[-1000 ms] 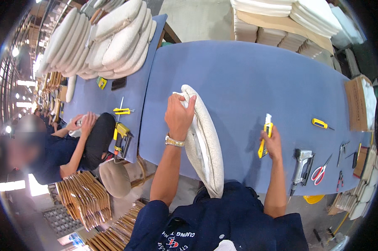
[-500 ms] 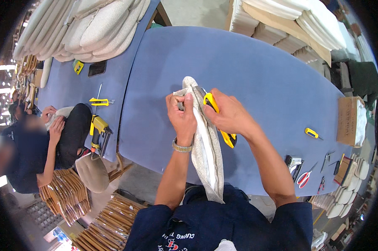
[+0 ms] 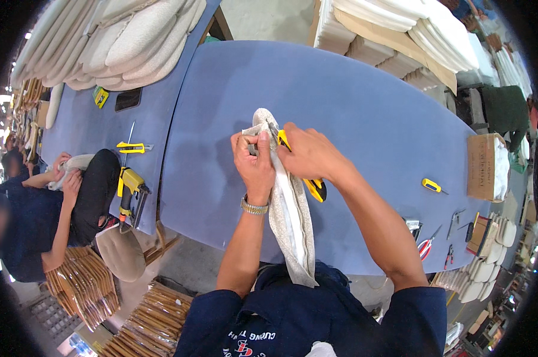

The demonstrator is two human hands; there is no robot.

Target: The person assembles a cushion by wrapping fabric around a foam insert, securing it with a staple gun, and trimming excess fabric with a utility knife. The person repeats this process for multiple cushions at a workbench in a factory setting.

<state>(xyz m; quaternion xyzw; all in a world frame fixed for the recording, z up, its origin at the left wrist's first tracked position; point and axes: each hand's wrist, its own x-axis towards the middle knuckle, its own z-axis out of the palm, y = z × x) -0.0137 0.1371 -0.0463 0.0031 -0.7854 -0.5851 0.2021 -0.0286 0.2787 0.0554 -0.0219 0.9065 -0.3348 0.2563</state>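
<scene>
A long, pale speckled fabric cushion [image 3: 305, 238] stands on edge over the blue table, its lower end against my body. White filling shows along its lengthwise opening. My left hand [image 3: 255, 160] pinches the fabric edge near the far end. In my right hand [image 3: 314, 153] is a yellow and black utility knife [image 3: 314, 189], its blade end at the fabric beside my left fingertips. My right fingers partly cover the knife, and the blade's tip is hard to make out.
The blue table [image 3: 364, 119] carries a yellow screwdriver [image 3: 434, 185], red-handled scissors [image 3: 424, 249] and pliers [image 3: 449, 256] at right. A cardboard box [image 3: 482, 166] stands beyond. At left lie another yellow knife [image 3: 132, 147], a staple gun [image 3: 132, 184] and a phone [image 3: 128, 100]; a seated co-worker [image 3: 37, 220] handles a cushion.
The whole view has shifted slightly. My right hand keeps the knife at the cushion's far end, and its handle has tilted a little; my left hand keeps its pinch.
</scene>
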